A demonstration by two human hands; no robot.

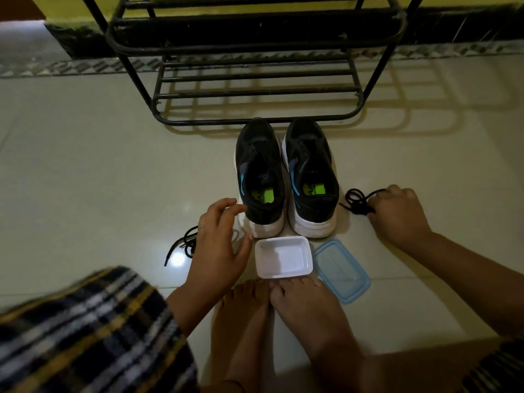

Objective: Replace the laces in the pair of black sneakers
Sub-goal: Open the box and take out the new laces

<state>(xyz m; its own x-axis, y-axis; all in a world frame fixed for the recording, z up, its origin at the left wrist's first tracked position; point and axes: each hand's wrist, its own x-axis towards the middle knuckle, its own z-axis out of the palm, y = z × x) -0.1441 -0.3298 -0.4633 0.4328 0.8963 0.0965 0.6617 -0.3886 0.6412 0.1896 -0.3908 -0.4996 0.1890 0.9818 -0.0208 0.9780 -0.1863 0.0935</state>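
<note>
Two black sneakers with white soles stand side by side on the floor, heels toward me and without laces: the left one (259, 171), the right one (310, 168). My left hand (219, 245) hovers by the left sneaker's heel, fingers spread and holding nothing. A black lace (181, 245) lies on the floor just left of that hand. My right hand (397, 214) rests on the floor to the right of the right sneaker and grips a bunched black lace (357, 201).
A white plastic box (283, 258) sits open in front of the heels, its blue lid (341, 270) beside it on the right. My bare feet (272, 316) touch the box. A black metal shoe rack (255, 66) stands behind the sneakers.
</note>
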